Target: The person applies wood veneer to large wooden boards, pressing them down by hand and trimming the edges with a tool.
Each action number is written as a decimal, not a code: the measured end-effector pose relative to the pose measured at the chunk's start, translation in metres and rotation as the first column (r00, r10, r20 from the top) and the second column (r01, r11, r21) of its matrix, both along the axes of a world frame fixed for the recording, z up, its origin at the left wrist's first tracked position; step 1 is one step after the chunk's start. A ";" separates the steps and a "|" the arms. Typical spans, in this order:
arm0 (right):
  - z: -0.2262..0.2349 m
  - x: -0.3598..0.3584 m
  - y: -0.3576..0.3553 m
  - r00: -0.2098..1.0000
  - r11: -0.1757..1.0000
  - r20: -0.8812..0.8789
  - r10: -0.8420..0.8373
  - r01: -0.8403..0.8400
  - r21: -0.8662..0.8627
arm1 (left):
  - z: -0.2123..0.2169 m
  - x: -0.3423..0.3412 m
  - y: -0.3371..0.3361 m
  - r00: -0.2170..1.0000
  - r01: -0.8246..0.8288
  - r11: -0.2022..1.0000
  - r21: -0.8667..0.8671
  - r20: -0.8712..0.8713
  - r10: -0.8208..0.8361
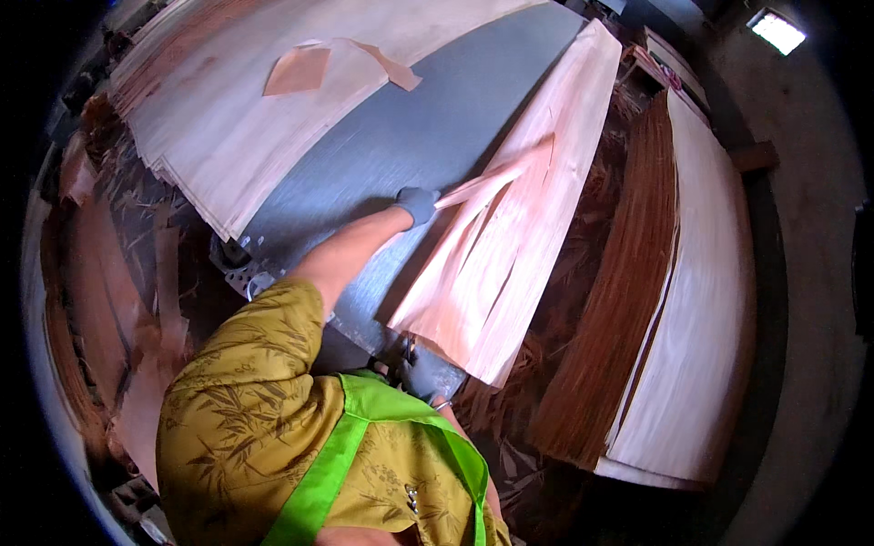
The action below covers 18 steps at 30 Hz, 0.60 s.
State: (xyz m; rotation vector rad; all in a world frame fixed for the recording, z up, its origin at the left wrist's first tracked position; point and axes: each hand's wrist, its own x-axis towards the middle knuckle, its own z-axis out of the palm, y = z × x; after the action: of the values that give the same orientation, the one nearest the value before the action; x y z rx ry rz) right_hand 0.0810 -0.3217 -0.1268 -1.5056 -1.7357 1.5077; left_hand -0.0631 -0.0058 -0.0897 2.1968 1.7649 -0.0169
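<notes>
My left hand (pixel 419 205), in a grey glove, is closed on the end of a narrow strip of wood veneer (pixel 487 182). The strip lifts away from a long, pale pink veneer sheet (pixel 537 227), which has splits along its grain. This sheet lies along the right side of a grey metal table (pixel 364 173) and hangs past its near edge. Close to my body, my gloved right hand (pixel 430 375) is by the sheet's near end. Its fingers look curled around a small dark thing that is mostly hidden.
A stack of veneer sheets (pixel 228 118) covers the table's left side, with a loose scrap (pixel 299 71) on top. To the right stands another tall veneer stack (pixel 696 300) with brown edges. Torn veneer scraps (pixel 137 337) lie at left, and shavings litter the floor.
</notes>
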 end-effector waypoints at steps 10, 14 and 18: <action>-0.003 -0.005 -0.004 0.988 0.992 -0.134 -0.084 0.095 0.082 | 0.014 -0.093 -0.184 0.855 -0.136 0.977 0.164 0.517 0.033; 0.016 -0.001 -0.002 0.991 0.945 0.136 -0.006 -0.039 0.324 | 0.025 -0.217 -0.333 0.963 -0.270 0.961 0.053 0.018 0.270; 0.021 -0.013 -0.016 0.977 0.985 -0.133 -0.166 0.157 -0.076 | 0.038 -0.286 -0.505 0.018 -0.590 0.183 -0.787 0.214 0.977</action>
State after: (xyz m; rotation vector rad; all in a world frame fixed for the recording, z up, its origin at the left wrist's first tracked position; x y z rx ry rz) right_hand 0.0676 -0.3381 -0.1055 -1.4957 -1.4623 1.5584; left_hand -0.3486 -0.5107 -0.0514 0.2656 1.9022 0.5433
